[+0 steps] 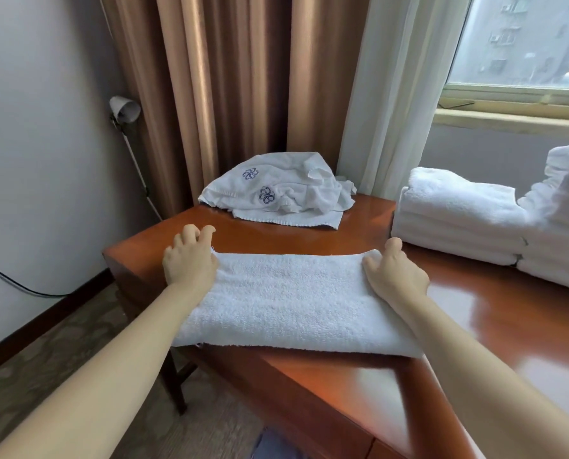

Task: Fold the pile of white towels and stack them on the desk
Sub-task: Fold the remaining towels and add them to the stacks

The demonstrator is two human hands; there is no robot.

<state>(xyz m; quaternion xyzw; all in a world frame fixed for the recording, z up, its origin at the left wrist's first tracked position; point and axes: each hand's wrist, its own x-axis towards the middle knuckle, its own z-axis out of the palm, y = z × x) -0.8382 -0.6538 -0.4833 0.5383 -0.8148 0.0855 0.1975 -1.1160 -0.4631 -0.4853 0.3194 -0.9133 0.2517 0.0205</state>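
A white towel (293, 293), folded into a long band, lies flat across the near left part of the wooden desk (309, 379). My left hand (187, 263) sits on its far left corner with curled fingers pinching the edge. At the far right corner my right hand (396, 273) grips the towel, thumb raised. A crumpled pile of white towels (276, 190) with blue flower logos lies at the desk's back left. To the right stands a stack of folded towels (455, 213), with a taller folded stack (565, 233) beside it.
Brown curtains (217, 94) and a white sheer curtain hang behind the desk, and a window (521, 44) is at the upper right. A wall lamp (124, 109) with a cord sits left of the desk. Carpeted floor lies beyond the desk's left edge.
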